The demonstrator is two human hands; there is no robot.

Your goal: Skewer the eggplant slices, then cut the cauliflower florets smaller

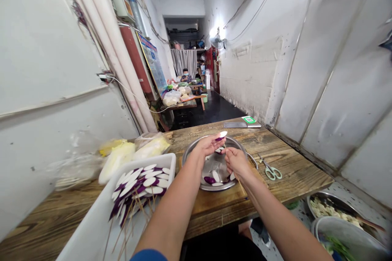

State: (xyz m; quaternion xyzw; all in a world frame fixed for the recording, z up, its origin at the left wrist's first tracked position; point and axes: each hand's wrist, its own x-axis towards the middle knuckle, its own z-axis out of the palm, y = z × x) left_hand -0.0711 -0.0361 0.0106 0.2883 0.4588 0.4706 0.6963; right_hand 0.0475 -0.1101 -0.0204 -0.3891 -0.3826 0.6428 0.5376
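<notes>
Above the steel bowl, the left hand pinches a white-faced, purple-skinned oval eggplant slice, the right hand a thin skewer; bowl sits near the wooden table's far edge

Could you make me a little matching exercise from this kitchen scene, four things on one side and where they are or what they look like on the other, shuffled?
1. Scissors
2. Cleaver
3. White tub
4. Metal basin

A. Holds skewered eggplant slices
B. Beneath the left hand and right hand
C. Pale green handles
D. Beside a green-and-white card on the wooden table

Pairs: 1-C, 2-D, 3-A, 4-B
</notes>
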